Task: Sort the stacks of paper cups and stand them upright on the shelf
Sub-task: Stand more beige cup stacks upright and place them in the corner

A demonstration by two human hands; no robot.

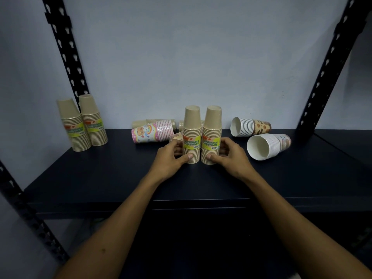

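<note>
Two tan stacks stand side by side at the middle of the dark shelf point(100, 186), bases up, touching each other. The left hand point(171, 160) wraps the left tan stack point(192, 135), thumb across its lower front, fingers curled round the far side. The right hand point(229, 156) mirrors it on the right tan stack point(211, 135), thumb pressed low on the front, fingers tucked behind. Both stacks rest on the shelf surface, each wearing a yellow-green label just above the thumbs.

Over at the left rear, another pair of tan stacks point(82, 125) stands upright, leaning slightly together. Behind the held pair lies a pink printed stack point(153, 133) on its side, with a tan stack point(155, 122) lying behind it against the wall; something small and tan sits behind the left hand, hard to make out. To the right, a brown-patterned stack point(250, 126) lies tipped over, white mouth facing out, and a pale-patterned stack point(267, 146) lies beside it, open end toward the camera, near the right hand but apart from it.
</note>
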